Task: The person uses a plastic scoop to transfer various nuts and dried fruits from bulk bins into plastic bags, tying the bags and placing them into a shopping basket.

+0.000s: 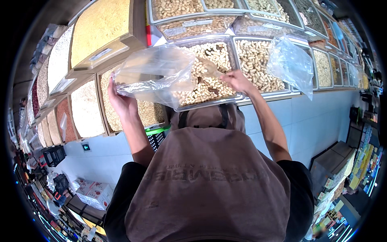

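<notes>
My left hand (122, 103) grips the edge of a large clear plastic bag (155, 64), which spreads sideways over the left part of a bin of unshelled peanuts (221, 56). My right hand (240, 82) is closed round the handle of a translucent scoop (209, 68). The scoop's bowl lies over the peanuts, close to the bag's right side. Some brown patches show among the peanuts. I cannot make out anything inside the bag.
To the right, another clear plastic bag (291, 62) lies on a second peanut bin (254, 60). More peanut bins (177, 8) stand behind. Grain bins (86, 107) fill the left side. A green-rimmed basket (155, 137) is below my left forearm. White boxes (94, 193) sit at lower left.
</notes>
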Demonstrator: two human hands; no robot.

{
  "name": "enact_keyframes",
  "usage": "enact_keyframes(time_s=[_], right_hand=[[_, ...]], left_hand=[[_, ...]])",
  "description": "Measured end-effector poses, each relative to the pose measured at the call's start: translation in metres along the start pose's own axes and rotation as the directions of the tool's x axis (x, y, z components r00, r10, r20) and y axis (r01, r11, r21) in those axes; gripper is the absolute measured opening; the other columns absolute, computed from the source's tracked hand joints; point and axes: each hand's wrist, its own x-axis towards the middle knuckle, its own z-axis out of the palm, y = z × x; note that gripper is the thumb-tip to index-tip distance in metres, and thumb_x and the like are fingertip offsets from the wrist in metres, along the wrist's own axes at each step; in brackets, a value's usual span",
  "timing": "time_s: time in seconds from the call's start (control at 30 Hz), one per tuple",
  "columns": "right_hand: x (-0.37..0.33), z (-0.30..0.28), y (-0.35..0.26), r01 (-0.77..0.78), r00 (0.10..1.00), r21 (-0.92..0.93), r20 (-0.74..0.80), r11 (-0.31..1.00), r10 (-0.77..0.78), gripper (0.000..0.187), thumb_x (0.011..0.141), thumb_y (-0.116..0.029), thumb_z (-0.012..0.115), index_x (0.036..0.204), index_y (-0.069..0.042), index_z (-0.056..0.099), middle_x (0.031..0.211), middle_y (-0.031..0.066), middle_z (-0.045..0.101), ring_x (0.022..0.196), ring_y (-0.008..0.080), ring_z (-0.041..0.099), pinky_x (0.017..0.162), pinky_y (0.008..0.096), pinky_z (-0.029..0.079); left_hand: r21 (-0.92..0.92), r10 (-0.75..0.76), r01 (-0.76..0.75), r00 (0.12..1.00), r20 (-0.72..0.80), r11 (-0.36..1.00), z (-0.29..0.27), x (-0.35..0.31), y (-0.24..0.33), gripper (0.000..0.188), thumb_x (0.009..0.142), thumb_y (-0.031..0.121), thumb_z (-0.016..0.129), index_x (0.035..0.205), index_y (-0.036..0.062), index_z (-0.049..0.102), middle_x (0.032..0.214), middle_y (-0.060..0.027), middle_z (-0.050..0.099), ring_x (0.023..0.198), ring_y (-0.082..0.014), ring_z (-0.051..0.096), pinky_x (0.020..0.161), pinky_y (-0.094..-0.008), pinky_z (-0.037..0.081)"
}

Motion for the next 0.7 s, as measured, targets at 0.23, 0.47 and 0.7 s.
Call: enact_keyframes(time_s=[0.23,0.47,0.7], right_hand=[[0.016,0.045,-0.001,-0.19,0.982,0.72,0.122,0.668,0.147,0.038,0.1,-0.029,0.057,0.108,0.008,0.059,0.063,-0.0015,0.047,0.039,0.0033,0.029,0.035,0.0221,0.02],[0.001,0.05,0.004,-0.116,0.992,0.735,0.057,0.668,0.109,0.036,0.101,-0.03,0.056,0.107,0.006,0.061,0.062,-0.0023,0.046,0.039,0.0023,0.028,0.035,0.021,0.019],[-0.044,0.018,-0.006,0.0,0.999,0.69,-0.035,0.724,0.034,0.034,0.1,-0.029,0.059,0.102,0.004,0.068,0.053,-0.0036,0.045,0.037,0.0028,0.028,0.034,0.0215,0.019]], left_hand=[[-0.005,-0.002,0.002,0.994,0.107,1.0,-0.009,0.013,-0.005,0.032,0.097,0.023,0.057,0.124,0.0049,0.06,0.091,-0.0033,0.067,0.088,-0.0137,0.064,0.087,-0.0355,0.053],[-0.044,0.013,-0.011,0.999,0.049,0.999,-0.011,0.0,-0.002,0.034,0.096,0.022,0.06,0.126,0.0062,0.062,0.076,0.0024,0.065,0.074,-0.0108,0.063,0.079,-0.0333,0.053],[-0.004,0.03,-0.03,0.999,0.043,1.0,-0.002,-0.02,0.002,0.041,0.098,0.023,0.056,0.134,0.0017,0.056,0.102,-0.0039,0.067,0.09,-0.0092,0.063,0.088,-0.0324,0.052]])
